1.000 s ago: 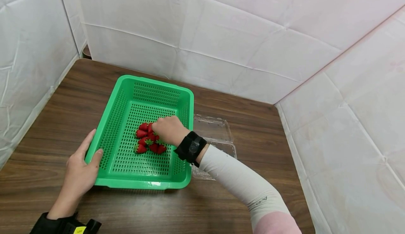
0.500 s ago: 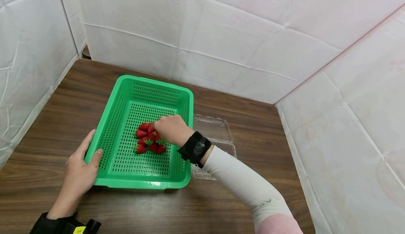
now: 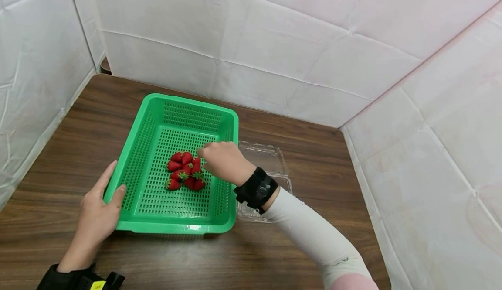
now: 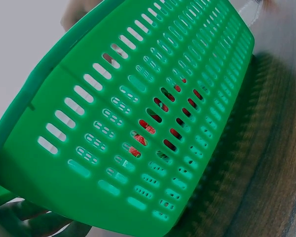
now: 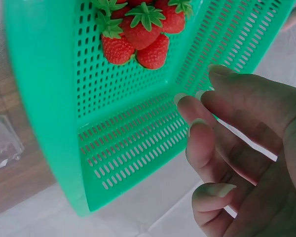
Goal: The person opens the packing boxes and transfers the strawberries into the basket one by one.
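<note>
A green perforated plastic basket stands on the table, with several red strawberries clustered on its floor. My left hand grips its left rim, thumb over the inside and fingers along the outer wall. Over the basket's right part is my right hand, just right of the strawberries. The right wrist view shows that hand with loosely bent fingers and nothing between them, apart from the fruit. Through slots in the basket wall, bits of red fruit show in the left wrist view.
A clear plastic clamshell box lies opened right of the basket, partly hidden by the right forearm. White sheeting walls the brown wooden table at the back and sides.
My right hand has drawn back to the right from the strawberries, uncovering those on the pile's right side. The left hand keeps its grip on the basket rim.
</note>
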A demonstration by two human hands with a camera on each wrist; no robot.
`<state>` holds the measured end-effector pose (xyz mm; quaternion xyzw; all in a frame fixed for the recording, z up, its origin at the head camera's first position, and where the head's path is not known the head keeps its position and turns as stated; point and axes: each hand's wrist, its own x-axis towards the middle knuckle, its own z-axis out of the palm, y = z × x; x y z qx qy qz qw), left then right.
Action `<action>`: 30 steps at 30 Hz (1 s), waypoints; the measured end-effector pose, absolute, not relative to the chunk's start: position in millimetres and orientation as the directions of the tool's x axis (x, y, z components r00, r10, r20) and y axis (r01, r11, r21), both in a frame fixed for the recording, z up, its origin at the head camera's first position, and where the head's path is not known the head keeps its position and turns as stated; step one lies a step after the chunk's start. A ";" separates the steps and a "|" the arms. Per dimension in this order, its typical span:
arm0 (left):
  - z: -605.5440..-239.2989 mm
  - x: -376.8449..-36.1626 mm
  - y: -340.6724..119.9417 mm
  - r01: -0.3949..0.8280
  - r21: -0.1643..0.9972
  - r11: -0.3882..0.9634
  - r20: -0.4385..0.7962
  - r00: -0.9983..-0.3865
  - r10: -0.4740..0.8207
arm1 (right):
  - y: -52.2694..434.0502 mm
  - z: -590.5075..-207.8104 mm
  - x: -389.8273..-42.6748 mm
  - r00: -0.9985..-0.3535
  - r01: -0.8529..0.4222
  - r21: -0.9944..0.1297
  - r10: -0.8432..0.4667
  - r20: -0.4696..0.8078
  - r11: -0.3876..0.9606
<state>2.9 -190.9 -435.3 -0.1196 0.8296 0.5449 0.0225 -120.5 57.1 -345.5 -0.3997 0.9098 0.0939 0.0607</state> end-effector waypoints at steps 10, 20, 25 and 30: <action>-436.0 2.7 -191.4 -0.214 0.901 0.377 -0.159 -0.972 -0.173 | 84.6 -333.0 -109.9 -0.712 -0.701 0.071 -0.689 -0.133 0.710; -436.6 2.3 -192.3 -0.215 0.896 0.389 -0.159 -0.972 -0.170 | 124.2 -336.0 -98.9 -0.744 -0.666 -0.002 -0.665 -0.075 0.746; -436.4 2.1 -191.7 -0.217 0.899 0.379 -0.163 -0.972 -0.170 | 142.5 -339.1 -94.4 -0.763 -0.643 -0.032 -0.644 -0.054 0.765; -436.6 2.2 -191.4 -0.214 0.900 0.381 -0.159 -0.972 -0.171 | 157.5 -339.9 -90.4 -0.791 -0.608 -0.031 -0.609 -0.060 0.793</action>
